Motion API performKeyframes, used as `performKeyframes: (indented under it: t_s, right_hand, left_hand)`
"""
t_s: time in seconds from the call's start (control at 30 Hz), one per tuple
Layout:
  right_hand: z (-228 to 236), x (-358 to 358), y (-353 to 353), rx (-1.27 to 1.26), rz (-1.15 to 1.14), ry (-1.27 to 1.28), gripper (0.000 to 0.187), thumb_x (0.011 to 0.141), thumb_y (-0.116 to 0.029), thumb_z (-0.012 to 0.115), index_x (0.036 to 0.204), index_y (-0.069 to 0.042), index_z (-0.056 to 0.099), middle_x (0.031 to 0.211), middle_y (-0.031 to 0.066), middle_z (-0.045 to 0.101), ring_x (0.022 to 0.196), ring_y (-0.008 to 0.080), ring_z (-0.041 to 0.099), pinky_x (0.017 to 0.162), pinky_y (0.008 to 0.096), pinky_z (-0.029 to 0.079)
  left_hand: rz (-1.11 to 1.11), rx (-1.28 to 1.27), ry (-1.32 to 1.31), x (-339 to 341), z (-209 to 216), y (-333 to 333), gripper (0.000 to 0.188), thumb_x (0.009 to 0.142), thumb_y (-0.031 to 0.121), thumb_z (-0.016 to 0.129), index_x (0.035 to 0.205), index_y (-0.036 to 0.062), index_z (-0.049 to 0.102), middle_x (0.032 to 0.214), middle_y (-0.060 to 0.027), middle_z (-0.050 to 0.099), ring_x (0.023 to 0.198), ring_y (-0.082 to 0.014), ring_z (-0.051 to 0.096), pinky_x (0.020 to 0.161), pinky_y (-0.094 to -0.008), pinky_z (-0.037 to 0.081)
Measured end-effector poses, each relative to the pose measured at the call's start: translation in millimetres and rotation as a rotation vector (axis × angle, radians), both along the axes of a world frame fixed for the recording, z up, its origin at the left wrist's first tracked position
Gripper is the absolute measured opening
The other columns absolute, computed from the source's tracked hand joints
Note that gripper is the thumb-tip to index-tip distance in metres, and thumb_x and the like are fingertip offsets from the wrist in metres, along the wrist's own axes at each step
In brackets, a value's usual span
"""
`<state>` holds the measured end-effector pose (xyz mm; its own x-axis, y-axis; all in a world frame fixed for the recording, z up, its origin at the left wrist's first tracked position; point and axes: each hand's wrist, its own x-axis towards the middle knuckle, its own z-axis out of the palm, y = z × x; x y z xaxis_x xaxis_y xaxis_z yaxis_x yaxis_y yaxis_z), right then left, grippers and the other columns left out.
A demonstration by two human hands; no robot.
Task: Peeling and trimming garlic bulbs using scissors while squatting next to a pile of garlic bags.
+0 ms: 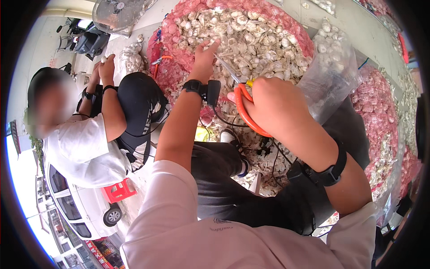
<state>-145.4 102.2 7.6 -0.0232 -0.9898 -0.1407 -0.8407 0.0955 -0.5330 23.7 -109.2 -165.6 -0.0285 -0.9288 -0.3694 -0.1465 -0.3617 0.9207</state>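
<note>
Heap of pale garlic bulbs in red mesh sack (251, 31) fills space ahead, no bare gap. Clear plastic bag of garlic (333, 67) crowds right side. Co-worker's bent arm (109, 112) and black cap (139, 101) block left. Black cables (268, 152) tangle below wrists.

One head-worn fisheye view, looking down from close above our own arms.

We see from the wearer's head, facing down and forward: our forearms enter from the lower edge, the garlic heap (251, 36) fills the upper centre, a co-worker (89, 134) sits at the left of the frame, and the rim bends and darkens.
</note>
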Motion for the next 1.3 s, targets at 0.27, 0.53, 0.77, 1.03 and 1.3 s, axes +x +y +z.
performKeyframes:
  t_s: [0.27,0.53,0.77,1.03,1.3]
  right_hand:
    - [-28,3,-50,-0.082,-0.207,-0.331,0.054,0.086,-0.052,0.060,0.069,-0.001,0.064,0.062,0.0137,0.062,0.059,0.0282,0.065,0.055,0.0371,0.050]
    - [-40,23,-63,0.108,-0.364,-1.262,0.035,0.082,-0.032,0.075,0.080,0.000,0.061,0.078,0.0068,0.062,0.065,0.0136,0.061,0.059,0.0272,0.054]
    - [-58,12,-72,0.114,-0.426,-1.515,0.030,0.080,-0.024,0.077,0.082,0.000,0.061,0.079,0.0060,0.060,0.068,0.0138,0.060,0.063,0.0300,0.057]
    - [-60,18,-65,-0.065,-0.436,-1.430,0.028,0.081,-0.023,0.077,0.085,0.000,0.061,0.081,0.0073,0.062,0.074,0.0172,0.064,0.071,0.0299,0.057]
    - [-72,1,-60,0.124,-0.479,-1.725,0.021,0.086,-0.010,0.068,0.097,0.006,0.061,0.100,0.0183,0.064,0.089,0.0294,0.067,0.081,0.0390,0.057]
  left_hand:
    - [-0.087,0.275,0.821,32,98,69,0.041,0.094,0.029,0.057,0.120,-0.0004,0.045,0.112,-0.0134,0.055,0.096,-0.0263,0.058,0.083,-0.0321,0.053]
    - [-0.230,0.057,0.548,9,132,115,0.044,0.096,0.026,0.051,0.131,-0.0018,0.045,0.119,-0.0114,0.054,0.109,-0.0239,0.056,0.092,-0.0350,0.051]
    - [-0.367,-0.209,0.124,-5,122,105,0.050,0.089,0.017,0.064,0.132,-0.0036,0.047,0.119,-0.0111,0.056,0.105,-0.0192,0.057,0.083,-0.0356,0.053]
    - [-0.471,-0.392,-0.111,7,115,97,0.053,0.079,0.000,0.073,0.128,-0.0029,0.052,0.102,-0.0106,0.065,0.091,-0.0145,0.064,0.080,-0.0275,0.053]
    - [-0.643,-0.428,0.039,11,123,103,0.052,0.081,-0.005,0.070,0.129,-0.0038,0.049,0.111,-0.0121,0.064,0.104,-0.0171,0.061,0.089,-0.0317,0.052]
